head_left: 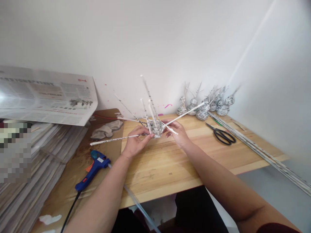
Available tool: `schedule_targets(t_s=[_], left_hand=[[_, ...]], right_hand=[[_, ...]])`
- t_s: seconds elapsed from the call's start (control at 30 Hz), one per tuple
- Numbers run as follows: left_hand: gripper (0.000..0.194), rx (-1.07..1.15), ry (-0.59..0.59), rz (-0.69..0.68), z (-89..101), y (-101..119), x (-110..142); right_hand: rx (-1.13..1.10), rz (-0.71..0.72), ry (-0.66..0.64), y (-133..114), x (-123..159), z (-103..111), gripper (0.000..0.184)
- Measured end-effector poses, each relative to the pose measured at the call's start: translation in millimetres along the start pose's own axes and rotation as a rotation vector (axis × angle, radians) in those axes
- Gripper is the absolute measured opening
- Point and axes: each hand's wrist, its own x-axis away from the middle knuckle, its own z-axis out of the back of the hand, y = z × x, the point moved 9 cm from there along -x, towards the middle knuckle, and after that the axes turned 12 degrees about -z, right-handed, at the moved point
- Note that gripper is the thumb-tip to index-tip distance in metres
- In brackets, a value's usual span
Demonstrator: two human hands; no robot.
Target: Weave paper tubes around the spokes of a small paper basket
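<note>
Weaving of paper strips [156,127]: we are holding it above the wooden board [165,168], left fingers and thumb clamping its near rim, right fingers gripping its other side. Scissors [222,134] are lying rightward; glue gun [92,170], leftward; gourd-shaped pieces [202,108], behind right.

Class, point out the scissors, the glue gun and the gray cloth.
Scissors [217,129]: head view, on the pivot.
Glue gun [90,176]: head view, on the blue handle.
Gray cloth [103,132]: head view, left portion.

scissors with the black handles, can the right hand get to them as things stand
Probably yes: the scissors lie uncovered on the wooden board, and nothing seems to block the right hand, though it is busy at the woven piece.
</note>
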Motion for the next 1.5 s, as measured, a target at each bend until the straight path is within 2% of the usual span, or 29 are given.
schedule_targets(t_s=[0.1,0.2,0.33,0.4,0.5,0.63,0.83,0.93,1.17,1.23,1.37,1.4,1.43,1.5], left_hand=[[0.018,0.026,0.003,0.006,0.0,-0.6,1.7],[0.018,0.116,-0.048,0.024,-6.0,-1.0,4.3],[0.018,0.269,-0.146,0.052,-16.0,4.5,5.3],[0.022,0.296,-0.193,0.101,-19.1,4.6,5.2],[0.03,0.345,-0.21,0.201,-19.8,-1.8,6.6],[0.038,0.532,-0.117,0.313,-19.0,-15.6,11.3],[0.046,0.74,-0.076,0.555,-34.3,-33.9,25.3],[0.052,0.77,-0.038,0.619,-36.1,-40.7,29.2],[0.079,0.667,0.053,0.748,-33.6,-51.7,35.0],[0.076,0.559,0.108,0.748,-26.5,-56.9,34.0],[0.058,0.282,0.295,0.634,5.1,-61.8,26.9],[0.054,0.276,0.309,0.618,8.5,-60.8,25.6],[0.05,0.343,0.273,0.649,4.0,-61.0,26.2],[0.054,0.405,0.2,0.69,-2.8,-56.7,26.5]], right_hand=[[-0.081,-0.091,0.027,6.9,-5.5,7.2,0.026],[-0.112,-0.163,0.031,12.4,-10.7,11.7,0.027],[-0.11,-0.348,-0.176,31.2,-11.7,-3.5,0.037],[-0.103,-0.38,-0.243,35.7,-9.9,-8.2,0.037],[-0.137,-0.308,-0.251,28.0,-8.4,-7.5,0.036],[-0.11,-0.211,-0.257,13.6,-3.4,-9.4,0.039],[-0.026,-0.132,-0.157,5.9,-0.8,-8.3,0.042],[-0.021,-0.102,-0.123,4.0,-1.0,-8.6,0.045],[-0.037,-0.071,-0.088,9.8,-4.3,-10.1,0.046],[-0.056,-0.075,-0.068,12.8,-6.3,-8.2,0.046],[-0.063,-0.058,-0.02,14.1,-8.8,-2.3,0.041],[-0.057,-0.057,-0.007,14.2,-8.6,-0.7,0.041],[-0.049,-0.059,0.004,14.3,-8.2,0.6,0.041],[-0.035,-0.075,0.029,15.2,-7.3,3.2,0.041]])
